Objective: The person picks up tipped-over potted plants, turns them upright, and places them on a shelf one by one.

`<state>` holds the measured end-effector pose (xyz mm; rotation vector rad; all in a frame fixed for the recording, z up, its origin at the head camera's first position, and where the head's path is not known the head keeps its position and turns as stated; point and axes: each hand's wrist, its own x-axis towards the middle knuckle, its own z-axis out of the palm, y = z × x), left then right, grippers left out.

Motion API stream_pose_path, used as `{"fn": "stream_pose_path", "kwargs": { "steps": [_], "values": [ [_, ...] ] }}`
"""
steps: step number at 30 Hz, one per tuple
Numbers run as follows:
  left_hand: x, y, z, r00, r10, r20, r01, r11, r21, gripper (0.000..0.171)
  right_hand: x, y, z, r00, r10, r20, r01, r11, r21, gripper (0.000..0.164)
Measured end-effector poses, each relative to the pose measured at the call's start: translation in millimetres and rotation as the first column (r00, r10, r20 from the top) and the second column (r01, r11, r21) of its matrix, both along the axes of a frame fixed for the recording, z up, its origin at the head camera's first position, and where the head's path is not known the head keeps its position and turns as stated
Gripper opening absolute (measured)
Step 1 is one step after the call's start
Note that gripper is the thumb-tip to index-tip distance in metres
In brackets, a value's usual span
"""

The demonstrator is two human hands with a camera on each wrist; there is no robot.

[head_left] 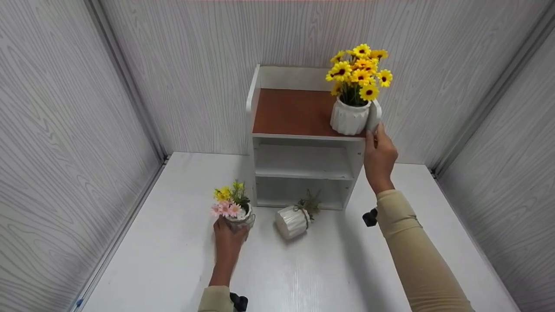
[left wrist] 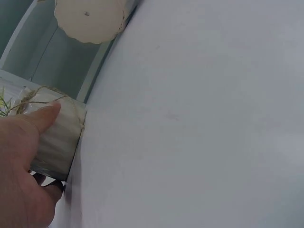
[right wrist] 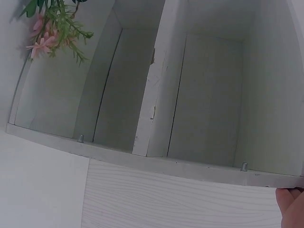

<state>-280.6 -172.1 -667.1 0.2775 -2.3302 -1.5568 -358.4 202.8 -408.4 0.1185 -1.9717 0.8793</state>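
My left hand (head_left: 228, 243) grips a small white flower pot (head_left: 246, 219) with pink and yellow flowers, low on the table left of the shelf. In the left wrist view, thumb and fingers lie on either side of this pot (left wrist: 61, 140), which has twine around it. My right hand (head_left: 381, 157) holds the right side panel of a small white shelf (head_left: 303, 177) near its brown top; in the right wrist view only part of that hand (right wrist: 293, 209) shows, at the panel's edge. A second white pot (head_left: 291, 222) lies tipped on its side before the shelf.
On the brown top (head_left: 292, 112), at the right, stands a white ribbed pot (head_left: 348, 118) of yellow sunflowers, close to the side panel. Two open compartments lie below. Wood-grain walls (head_left: 208, 78) enclose the white table (head_left: 173, 234) at the back and sides.
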Motion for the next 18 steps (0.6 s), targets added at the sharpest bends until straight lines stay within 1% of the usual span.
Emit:
{"fn": "stream_pose_path", "kwargs": {
  "steps": [2, 4, 6, 11, 13, 18],
  "values": [
    [1.3, 0.5, 1.0, 1.000, 0.007, 0.001, -0.007, 1.000, 0.012, 0.098, 0.1, -0.3, 0.2, 1.000, 0.000, -0.003, 0.000, 1.000, 0.003, 0.030],
    [2.7, 1.8, 2.9, 1.000, 0.017, -0.009, -0.016, 0.999, 0.035, 0.099, 0.1, -0.6, 0.3, 1.000, -0.001, -0.007, 0.001, 1.000, 0.004, 0.029],
    [3.3, 3.3, 4.4, 0.999, 0.027, -0.028, -0.026, 0.998, 0.052, 0.100, 0.4, -0.9, -0.2, 1.000, -0.006, -0.014, 0.006, 1.000, 0.010, 0.032],
    [1.2, 9.1, 6.8, 0.997, 0.058, -0.050, -0.054, 0.996, 0.067, 0.102, 2.1, -1.5, -0.3, 1.000, -0.008, -0.022, 0.009, 1.000, 0.021, 0.039],
    [0.2, 11.7, 7.3, 0.996, 0.071, -0.053, -0.067, 0.995, 0.073, 0.104, 2.4, -1.5, -0.4, 1.000, -0.003, -0.022, 0.003, 1.000, 0.016, 0.039],
    [-2.9, 17.6, 8.4, 0.994, 0.083, -0.069, -0.075, 0.992, 0.102, 0.105, 2.2, -1.8, -1.2, 1.000, 0.005, -0.015, -0.005, 1.000, -0.001, 0.036]
  ]
}}
